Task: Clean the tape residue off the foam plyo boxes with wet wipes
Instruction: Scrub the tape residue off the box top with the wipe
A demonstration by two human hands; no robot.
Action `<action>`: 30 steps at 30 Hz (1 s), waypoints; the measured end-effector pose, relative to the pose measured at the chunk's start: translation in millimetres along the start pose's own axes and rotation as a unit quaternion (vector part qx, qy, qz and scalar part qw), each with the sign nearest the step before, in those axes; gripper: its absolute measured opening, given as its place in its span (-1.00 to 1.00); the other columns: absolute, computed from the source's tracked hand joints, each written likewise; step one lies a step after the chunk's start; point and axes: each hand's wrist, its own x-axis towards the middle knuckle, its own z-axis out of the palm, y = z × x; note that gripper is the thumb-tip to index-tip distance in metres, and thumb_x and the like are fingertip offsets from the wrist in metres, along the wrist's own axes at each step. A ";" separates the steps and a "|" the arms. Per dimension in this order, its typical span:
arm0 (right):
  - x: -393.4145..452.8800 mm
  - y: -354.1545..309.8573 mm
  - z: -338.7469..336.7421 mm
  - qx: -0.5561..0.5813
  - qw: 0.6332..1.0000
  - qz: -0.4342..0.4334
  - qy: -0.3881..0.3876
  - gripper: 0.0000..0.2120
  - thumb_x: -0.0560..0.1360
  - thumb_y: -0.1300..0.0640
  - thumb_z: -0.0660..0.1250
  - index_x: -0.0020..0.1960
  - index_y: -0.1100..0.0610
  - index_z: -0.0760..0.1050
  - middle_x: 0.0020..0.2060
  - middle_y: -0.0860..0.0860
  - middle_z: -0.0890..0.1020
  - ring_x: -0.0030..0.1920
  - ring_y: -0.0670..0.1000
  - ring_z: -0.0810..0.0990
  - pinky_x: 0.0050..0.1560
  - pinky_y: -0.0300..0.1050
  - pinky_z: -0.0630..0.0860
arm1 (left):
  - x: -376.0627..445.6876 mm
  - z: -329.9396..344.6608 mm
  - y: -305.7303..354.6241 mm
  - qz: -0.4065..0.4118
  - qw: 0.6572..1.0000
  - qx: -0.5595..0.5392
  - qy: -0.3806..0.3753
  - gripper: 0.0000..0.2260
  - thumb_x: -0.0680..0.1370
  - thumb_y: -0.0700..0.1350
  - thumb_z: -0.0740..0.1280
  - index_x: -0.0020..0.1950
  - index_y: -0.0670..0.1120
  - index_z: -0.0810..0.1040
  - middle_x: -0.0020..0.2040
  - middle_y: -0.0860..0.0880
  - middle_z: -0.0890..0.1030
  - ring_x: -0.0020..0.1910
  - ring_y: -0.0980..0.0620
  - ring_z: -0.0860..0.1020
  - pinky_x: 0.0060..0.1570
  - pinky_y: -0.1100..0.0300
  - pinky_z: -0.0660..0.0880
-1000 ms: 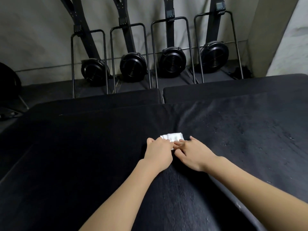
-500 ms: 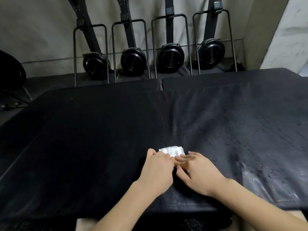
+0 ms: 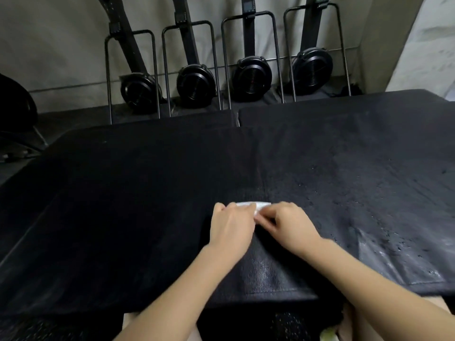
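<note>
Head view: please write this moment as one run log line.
hands: left, right both on wipe | wipe: on box | residue: right side, remaining

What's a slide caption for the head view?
Both hands, left hand and right hand, press a white wet wipe onto the black plyo box.

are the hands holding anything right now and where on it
Both hold the white wet wipe against the black foam box: the left hand covers its left end, the right hand its right end. The exact finger grip is blurred.
</note>
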 end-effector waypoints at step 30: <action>-131.6 -7.8 3.8 0.018 0.993 -0.103 0.055 -0.77 0.52 -0.15 0.36 -0.02 -0.06 0.73 -0.07 -0.19 0.63 -0.11 -0.09 0.61 -0.02 -0.20 0.42 | -126.3 -8.6 25.4 0.102 0.989 -0.092 0.055 -0.76 0.63 0.16 0.19 -0.06 0.11 0.58 0.03 0.22 0.62 -0.13 0.10 0.47 -0.04 0.05 0.36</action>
